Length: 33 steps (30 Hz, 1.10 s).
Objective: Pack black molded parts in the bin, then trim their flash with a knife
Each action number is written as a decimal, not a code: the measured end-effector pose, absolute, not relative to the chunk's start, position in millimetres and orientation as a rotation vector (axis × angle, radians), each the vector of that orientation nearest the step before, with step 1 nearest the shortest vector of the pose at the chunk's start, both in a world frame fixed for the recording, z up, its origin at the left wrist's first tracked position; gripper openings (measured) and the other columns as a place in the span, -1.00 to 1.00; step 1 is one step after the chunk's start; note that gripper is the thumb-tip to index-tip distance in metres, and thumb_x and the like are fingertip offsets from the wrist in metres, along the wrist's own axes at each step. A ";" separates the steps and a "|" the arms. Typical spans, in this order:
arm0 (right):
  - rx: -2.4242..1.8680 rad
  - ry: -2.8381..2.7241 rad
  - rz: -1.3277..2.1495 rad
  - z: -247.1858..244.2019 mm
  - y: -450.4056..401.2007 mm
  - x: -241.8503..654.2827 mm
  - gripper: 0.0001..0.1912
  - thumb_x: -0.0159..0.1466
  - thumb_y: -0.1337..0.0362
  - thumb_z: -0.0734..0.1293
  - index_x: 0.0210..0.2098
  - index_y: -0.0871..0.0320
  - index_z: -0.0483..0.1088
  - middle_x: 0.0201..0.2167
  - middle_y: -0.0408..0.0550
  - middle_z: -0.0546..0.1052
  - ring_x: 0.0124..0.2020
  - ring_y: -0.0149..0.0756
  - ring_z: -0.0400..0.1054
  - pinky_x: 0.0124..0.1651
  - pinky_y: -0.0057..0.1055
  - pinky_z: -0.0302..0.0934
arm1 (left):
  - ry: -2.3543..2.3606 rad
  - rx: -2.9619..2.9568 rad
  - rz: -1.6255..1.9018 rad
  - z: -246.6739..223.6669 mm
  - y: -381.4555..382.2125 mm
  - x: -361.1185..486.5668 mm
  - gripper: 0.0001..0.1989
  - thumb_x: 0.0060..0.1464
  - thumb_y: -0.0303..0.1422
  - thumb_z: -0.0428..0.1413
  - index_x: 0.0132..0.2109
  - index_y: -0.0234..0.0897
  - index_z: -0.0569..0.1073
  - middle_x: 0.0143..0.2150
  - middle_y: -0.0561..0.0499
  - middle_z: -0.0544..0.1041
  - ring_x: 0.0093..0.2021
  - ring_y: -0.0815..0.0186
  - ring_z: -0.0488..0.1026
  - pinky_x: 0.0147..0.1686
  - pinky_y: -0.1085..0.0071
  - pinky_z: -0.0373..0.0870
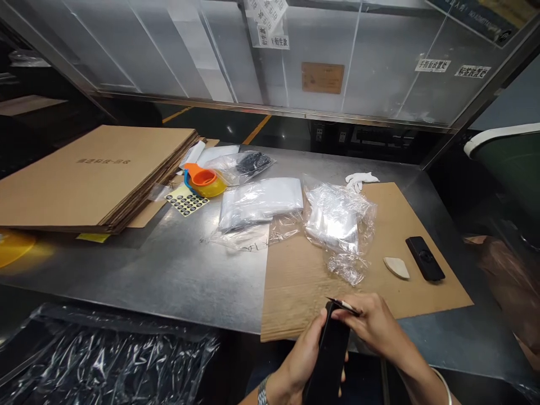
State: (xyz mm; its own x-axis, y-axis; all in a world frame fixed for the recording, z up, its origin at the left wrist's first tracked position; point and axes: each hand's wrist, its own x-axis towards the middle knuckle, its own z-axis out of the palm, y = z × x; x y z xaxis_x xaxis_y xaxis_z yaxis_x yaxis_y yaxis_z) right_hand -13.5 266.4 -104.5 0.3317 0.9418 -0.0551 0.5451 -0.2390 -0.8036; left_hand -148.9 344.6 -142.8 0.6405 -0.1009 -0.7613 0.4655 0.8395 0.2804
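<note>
My left hand [301,357] is wrapped round a long black rectangular case [329,360], which is tilted over the table's front edge. My right hand [373,323] pinches a thin pointed tool [343,305] with a dark tip and a pale section, laid across the case's upper end. Whether it is a knife or tweezers, I cannot tell. Ahead on the cardboard sheet [291,292] lies a black device with a round pad [425,259], beside a small cream-coloured wedge-shaped pad [396,268].
Crumpled clear plastic bags [337,219] and a stack of white sleeves [264,199] lie ahead. An orange-and-yellow tape dispenser [206,180], a sticker sheet [185,201] and stacked cardboard [101,169] are left. A white glove [360,179] rests at the back. Black plastic [105,360] fills the lower left.
</note>
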 end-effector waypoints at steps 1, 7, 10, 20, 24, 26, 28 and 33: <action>-1.893 -1.298 0.749 -105.3 267.1 -12.4 -0.71 0.26 0.23 0.21 -0.56 0.15 0.37 -0.61 -0.21 0.39 -0.55 -0.43 0.25 -0.44 -0.52 0.05 | 0.819 0.481 -0.342 -142.3 344.9 -148.9 -0.26 0.06 0.14 -0.27 -0.44 -0.48 0.45 -0.57 -0.07 0.39 -0.70 0.39 0.33 -0.74 0.50 0.31; -1.854 -0.977 0.808 -119.4 265.1 -12.3 -0.66 0.26 0.11 0.18 -0.47 0.20 0.40 -0.58 -0.19 0.34 -0.51 -0.42 0.21 -0.45 -0.51 0.07 | 0.799 0.455 -0.341 -138.4 357.1 -145.3 -0.28 0.08 0.12 -0.26 -0.43 -0.48 0.45 -0.58 -0.06 0.40 -0.71 0.41 0.33 -0.74 0.52 0.29; -1.941 -0.851 0.797 -127.3 259.8 -22.2 -0.65 0.23 0.07 0.22 -0.13 0.17 0.39 -0.59 -0.23 0.33 -0.53 -0.41 0.22 -0.44 -0.51 0.11 | 0.838 0.472 -0.302 -137.7 367.6 -144.9 -0.25 0.05 0.16 -0.30 -0.45 -0.47 0.43 -0.65 -0.07 0.38 -0.72 0.40 0.32 -0.75 0.54 0.24; -1.857 -0.646 0.855 -135.9 277.4 -38.9 -0.60 0.20 0.02 0.24 -0.16 0.22 0.40 -0.47 -0.08 0.45 -0.47 -0.35 0.34 -0.47 -0.48 0.24 | 0.729 0.808 0.037 -134.7 364.2 -152.3 -0.40 0.05 0.10 -0.16 -0.19 -0.38 0.41 -0.48 -0.02 0.41 -0.63 0.41 0.35 -0.68 0.52 0.31; -1.768 -0.528 0.828 -128.5 297.3 -44.1 -0.59 0.15 0.02 0.31 -0.14 0.19 0.38 -0.62 -0.23 0.32 -0.65 -0.48 0.18 -0.62 -0.56 0.12 | 0.667 0.886 0.056 -123.9 386.3 -154.9 -0.40 0.10 0.06 -0.21 -0.12 -0.39 0.40 -0.53 0.01 0.38 -0.64 0.41 0.33 -0.69 0.52 0.29; -1.767 -0.554 0.804 -126.6 306.7 -53.3 -0.58 0.12 0.06 0.35 -0.09 0.13 0.33 -0.57 -0.24 0.33 -0.60 -0.48 0.21 -0.58 -0.57 0.16 | 0.662 0.929 0.178 -119.3 399.1 -155.9 -0.45 0.12 0.01 -0.18 -0.06 -0.37 0.38 -0.50 0.01 0.40 -0.59 0.39 0.36 -0.61 0.50 0.32; -1.776 -0.606 0.833 -126.5 313.3 -65.5 -0.52 0.08 0.08 0.39 -0.05 0.09 0.29 -0.46 -0.20 0.40 -0.50 -0.43 0.30 -0.48 -0.55 0.23 | 0.633 0.941 0.329 -116.1 409.2 -157.1 -0.47 0.13 -0.01 -0.17 -0.10 -0.39 0.40 -0.46 -0.03 0.44 -0.51 0.36 0.40 -0.48 0.46 0.36; -1.607 -0.547 1.095 -127.1 316.1 -91.8 -0.34 0.06 0.11 0.41 0.11 -0.01 0.15 -0.06 -0.06 0.44 -0.09 -0.25 0.36 -0.11 -0.42 0.29 | 0.739 0.627 0.368 -114.7 421.5 -162.4 -0.44 0.10 0.04 -0.18 -0.31 -0.42 0.40 -0.56 -0.03 0.41 -0.59 0.36 0.36 -0.56 0.46 0.30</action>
